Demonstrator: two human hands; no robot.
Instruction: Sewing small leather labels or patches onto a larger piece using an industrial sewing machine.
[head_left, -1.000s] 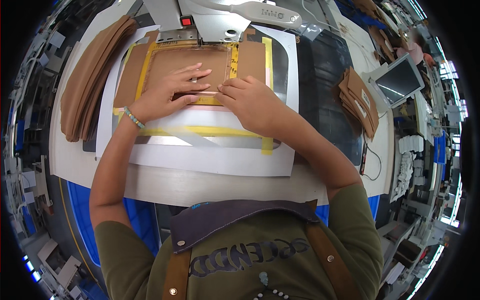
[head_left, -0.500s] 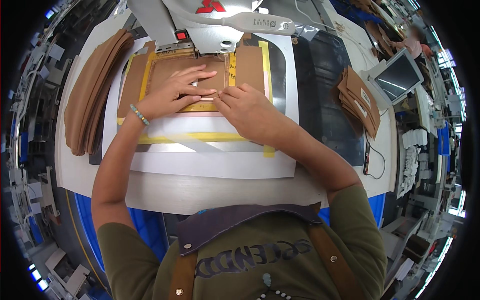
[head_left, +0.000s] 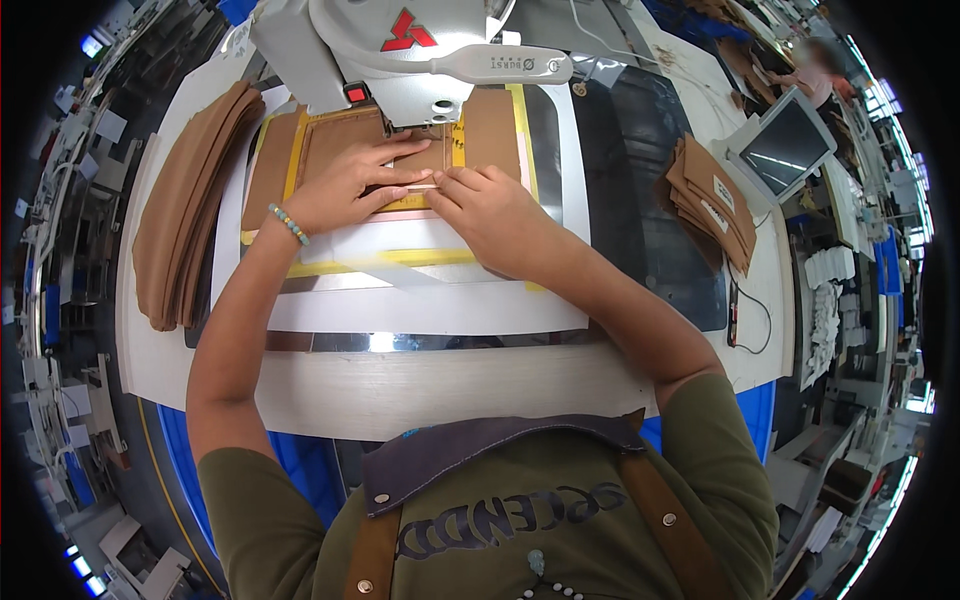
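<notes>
My left hand (head_left: 345, 185) lies flat with fingers spread on a brown fabric panel (head_left: 330, 140), which sits in a yellow-edged template frame (head_left: 297, 150) under the sewing machine head (head_left: 420, 85). Close beside its fingertips, my right hand (head_left: 495, 215) is closed, thumb and fingers pinched together at the near edge of the panel. A thin whitish strip (head_left: 423, 185) shows between the two hands. What the right fingertips hold, if anything, is hidden. The needle area is just beyond my left fingers.
A stack of brown fabric pieces (head_left: 190, 210) lies at left, and brown pieces with white labels (head_left: 712, 205) at right. Further right stand a tilted screen (head_left: 785, 155) and a small tool with a cord (head_left: 733, 320). A white lamp arm (head_left: 510, 65) crosses the machine. A person works at far right.
The template and its white sheet have slid away from me, toward the machine, baring a shiny strip along the near side. Both hands travelled with it, keeping their poses.
</notes>
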